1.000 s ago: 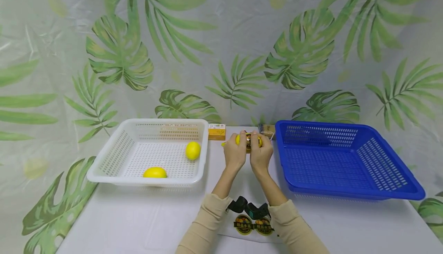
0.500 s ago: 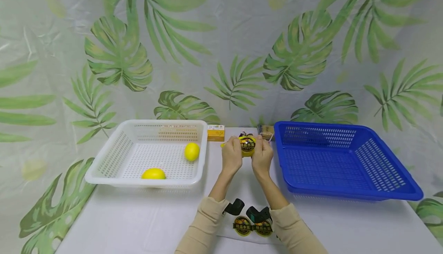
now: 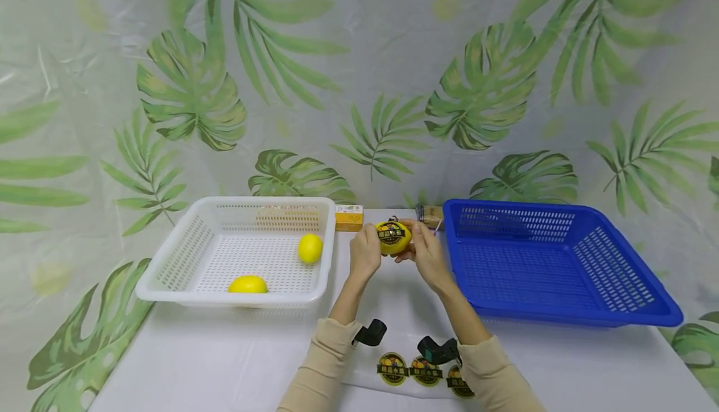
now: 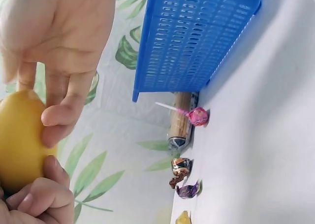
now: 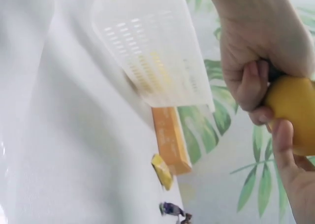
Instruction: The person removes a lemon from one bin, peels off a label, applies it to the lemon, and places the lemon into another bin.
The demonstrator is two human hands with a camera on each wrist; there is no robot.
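Observation:
A yellow lemon is held between both hands above the middle of the table. On its upper side, facing me, is a round dark sticker with gold lettering. My left hand grips the lemon's left end, its fingers curled in. From the other side, my right hand holds the lemon with thumb and fingertips; two bent fingers rest against it in the left wrist view. The right wrist view shows the lemon from beneath, partly covered by fingers. Below the wrists lies a sheet with several matching stickers.
A white basket on the left holds two lemons. A blue basket stands on the right. Along the back are an orange box, a brown packet, a pink lollipop and wrapped sweets.
The thumbs have moved off the sticker, exposing it. The lemon has shifted slightly left with the left hand. The right hand has turned and spread away, and a third sticker shows on the sheet.

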